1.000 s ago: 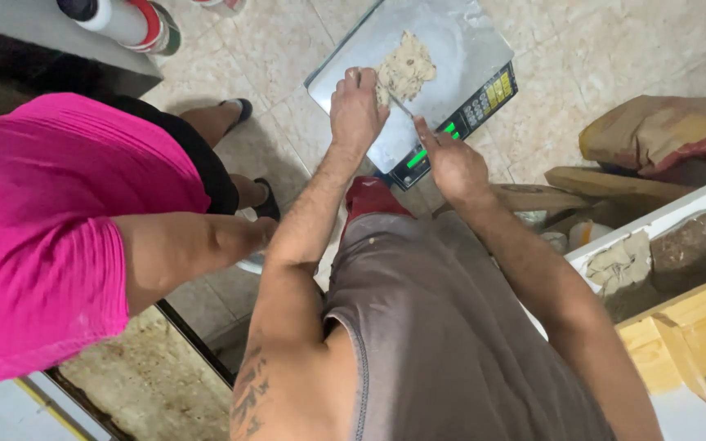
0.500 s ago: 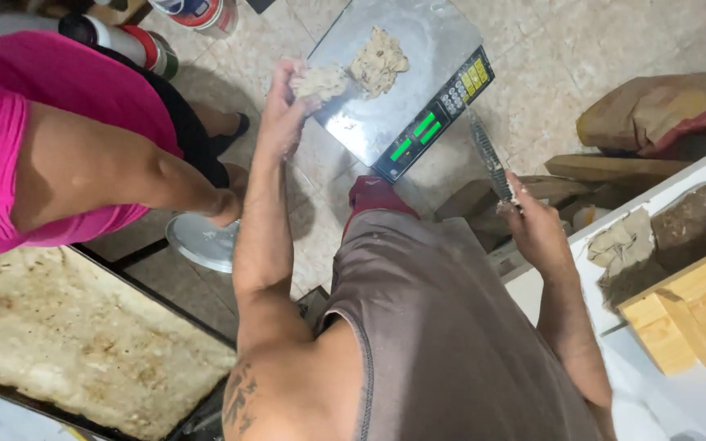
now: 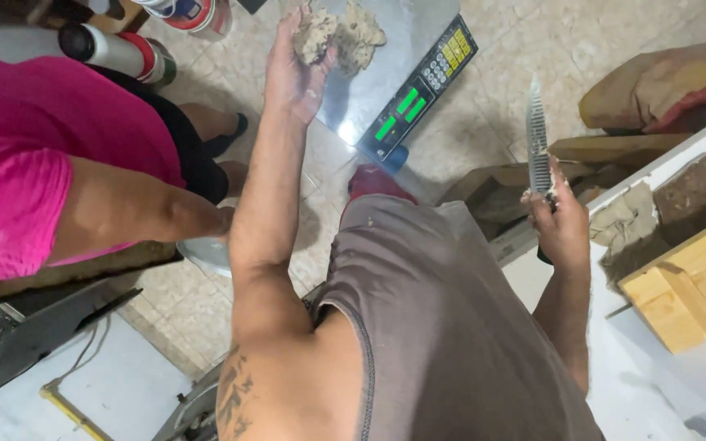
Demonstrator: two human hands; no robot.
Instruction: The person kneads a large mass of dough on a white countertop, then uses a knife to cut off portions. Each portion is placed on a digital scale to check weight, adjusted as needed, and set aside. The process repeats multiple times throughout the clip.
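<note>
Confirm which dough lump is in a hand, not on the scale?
The left-hand lump, gripped by the left hand. The other lump lies on the scale platter, untouched.

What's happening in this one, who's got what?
A person in a grey sleeveless shirt holds a lump of dough in the left hand over the steel pan of a digital scale, where another dough piece lies. The right hand grips a serrated knife, blade up. A second person in a pink shirt stands alongside.
</note>
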